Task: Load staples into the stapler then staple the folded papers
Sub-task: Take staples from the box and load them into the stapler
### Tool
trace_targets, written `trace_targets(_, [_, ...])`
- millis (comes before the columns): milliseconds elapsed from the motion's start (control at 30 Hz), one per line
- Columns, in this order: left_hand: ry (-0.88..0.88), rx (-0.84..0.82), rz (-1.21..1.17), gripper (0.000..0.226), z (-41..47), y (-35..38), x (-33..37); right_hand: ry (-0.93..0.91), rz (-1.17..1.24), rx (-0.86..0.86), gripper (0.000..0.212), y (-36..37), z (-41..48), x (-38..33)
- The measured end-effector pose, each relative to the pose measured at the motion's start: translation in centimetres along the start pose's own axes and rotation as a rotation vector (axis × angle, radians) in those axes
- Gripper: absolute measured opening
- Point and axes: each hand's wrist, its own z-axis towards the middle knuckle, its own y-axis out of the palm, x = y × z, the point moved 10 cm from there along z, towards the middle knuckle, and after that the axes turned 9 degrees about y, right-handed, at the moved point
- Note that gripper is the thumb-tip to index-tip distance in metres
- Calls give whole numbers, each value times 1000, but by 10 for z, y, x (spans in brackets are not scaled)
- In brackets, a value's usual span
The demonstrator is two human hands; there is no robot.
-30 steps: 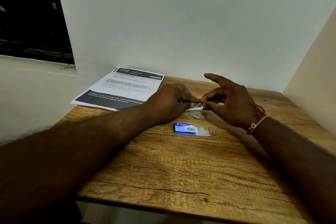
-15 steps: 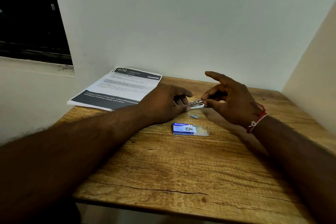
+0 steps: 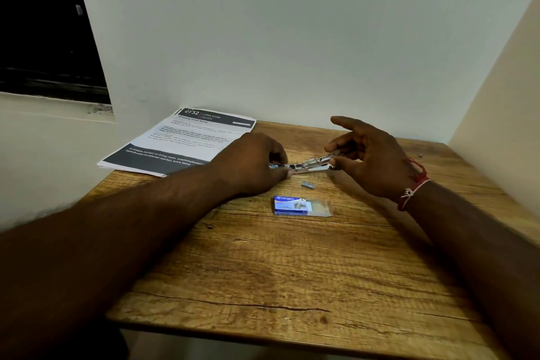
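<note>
A small metal stapler (image 3: 312, 165) lies low over the wooden table (image 3: 292, 272), stretched out between my hands. My left hand (image 3: 251, 164) grips its left end, fingers curled round it. My right hand (image 3: 371, 161) pinches the right end between thumb and middle fingers, index finger pointing up and away. A blue staple box (image 3: 290, 205) with a clear wrapper lies just in front. One small strip of staples (image 3: 308, 185) sits between the box and the stapler. Printed papers (image 3: 181, 140) lie flat at the table's back left corner.
White walls close the table at the back and the right. A dark window (image 3: 43, 32) is at the upper left. The papers overhang the table's left edge.
My hands have drawn apart, and the stapler now shows longer between them, with more metal in view. The camera shifted a little.
</note>
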Motion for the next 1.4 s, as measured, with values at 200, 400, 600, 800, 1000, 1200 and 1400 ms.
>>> trace_targets(200, [-18,-18,63,21,-1,0,-4,-30,35,46,81,-7,2,1])
trace_targets(400, [11,80,-85,19,0,-5,2,-48,178,100,91,-15,0,-7])
trace_targets(600, [49,204,-250,23,4,-11,11,-124,248,72,93,-1,-8,-28])
trace_targets(800, [117,225,-335,15,2,-13,18,-116,296,101,86,4,-13,-37])
trace_targets(1000, [171,263,-251,23,1,-16,20,-182,278,146,95,5,-21,-49])
trace_targets(1200, [253,290,-169,6,-1,-17,31,-179,252,192,101,4,-23,-51])
trace_targets(1400, [299,313,-94,7,-1,-14,35,-182,229,207,100,5,-25,-50])
